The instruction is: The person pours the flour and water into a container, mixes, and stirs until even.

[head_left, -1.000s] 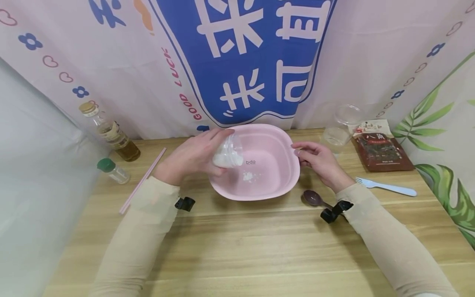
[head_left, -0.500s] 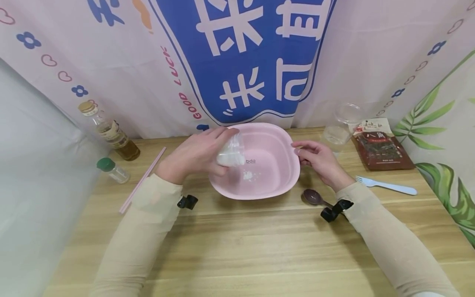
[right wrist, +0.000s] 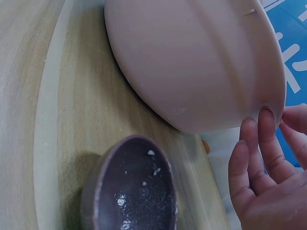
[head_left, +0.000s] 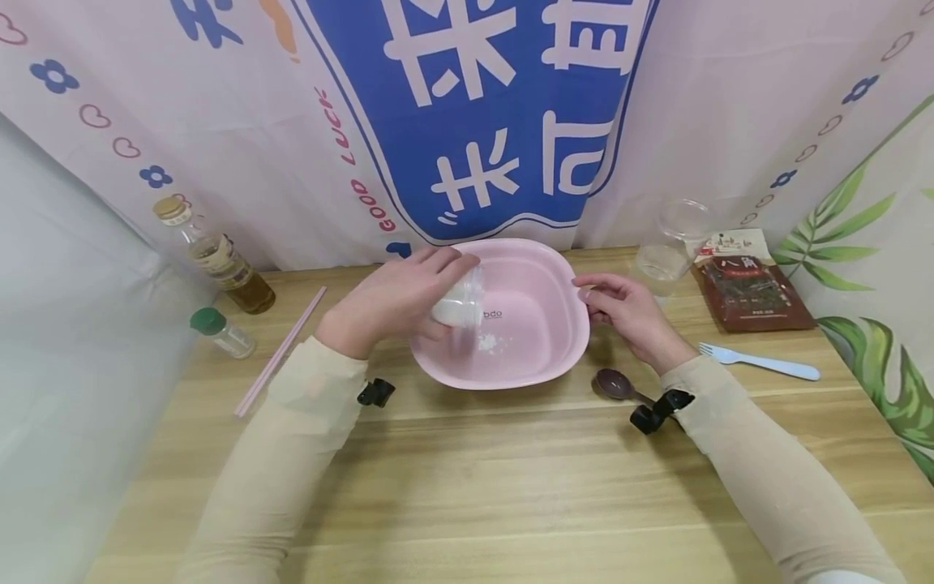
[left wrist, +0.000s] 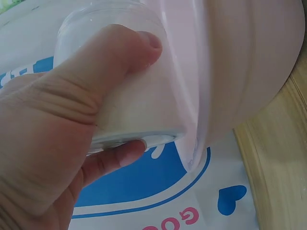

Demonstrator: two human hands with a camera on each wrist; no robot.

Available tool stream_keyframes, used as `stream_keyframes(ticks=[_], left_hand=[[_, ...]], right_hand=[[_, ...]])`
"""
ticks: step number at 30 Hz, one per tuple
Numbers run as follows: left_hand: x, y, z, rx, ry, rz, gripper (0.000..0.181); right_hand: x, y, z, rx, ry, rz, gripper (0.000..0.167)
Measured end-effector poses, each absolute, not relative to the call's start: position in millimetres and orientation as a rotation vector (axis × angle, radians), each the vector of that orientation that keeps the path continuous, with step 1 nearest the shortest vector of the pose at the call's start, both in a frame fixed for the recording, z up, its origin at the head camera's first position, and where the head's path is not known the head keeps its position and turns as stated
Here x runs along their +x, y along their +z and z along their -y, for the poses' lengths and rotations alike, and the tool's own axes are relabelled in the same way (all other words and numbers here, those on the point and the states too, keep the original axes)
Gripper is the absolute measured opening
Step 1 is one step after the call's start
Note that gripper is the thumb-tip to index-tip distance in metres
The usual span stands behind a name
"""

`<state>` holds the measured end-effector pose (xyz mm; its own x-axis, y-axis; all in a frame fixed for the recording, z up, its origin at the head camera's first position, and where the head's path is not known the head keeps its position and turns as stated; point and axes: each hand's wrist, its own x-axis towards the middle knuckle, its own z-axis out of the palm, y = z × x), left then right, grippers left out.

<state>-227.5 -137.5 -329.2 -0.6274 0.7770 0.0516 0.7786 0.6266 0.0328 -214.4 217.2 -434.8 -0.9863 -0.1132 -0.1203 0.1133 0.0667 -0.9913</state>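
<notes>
At our wooden table (head_left: 474,487), our left hand (head_left: 397,300) grips a jar (head_left: 463,304) tilted toward three o'clock over the basin (head_left: 541,345) our right hand (head_left: 629,319) pinches.

Left arm (head_left: 251,478) extended forward, angled inward, beige sleeve (head_left: 314,385). Left hand (head_left: 394,302) gripping, back upward; thumb (left wrist: 120,53) pressed one side, fingers (left wrist: 108,164) curled opposite. Right arm (head_left: 788,478) extended forward, angled inward too, same beige sleeve. Right hand (head_left: 629,318) pinching at fingertips, fingers (right wrist: 272,143) slightly bent, side by side. Hands nearly level, apart.
</notes>
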Motion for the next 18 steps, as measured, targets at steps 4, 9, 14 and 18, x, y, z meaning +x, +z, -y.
stream_keyframes(ticks=[4,9,14,18], left_hand=[[-227.5,-331.8,137.2,-1.374,-0.041,2.722,0.096],[-227.2,-334.2,135.2,-1.396,-0.010,2.639,0.090],[-225.7,-334.4,134.0,-1.409,0.003,2.617,0.089],[-225.0,-334.5,134.0,-1.413,0.009,2.613,0.089]], right_hand=[[-214.7,-434.5,-217.1,-0.001,-2.044,-2.164,0.031],[-214.6,-434.7,-217.3,-0.003,-2.061,-2.153,0.026],[-214.3,-434.1,-216.5,0.001,-2.057,-2.157,0.026],[-213.8,-432.6,-215.6,0.007,-2.057,-2.156,0.029]])
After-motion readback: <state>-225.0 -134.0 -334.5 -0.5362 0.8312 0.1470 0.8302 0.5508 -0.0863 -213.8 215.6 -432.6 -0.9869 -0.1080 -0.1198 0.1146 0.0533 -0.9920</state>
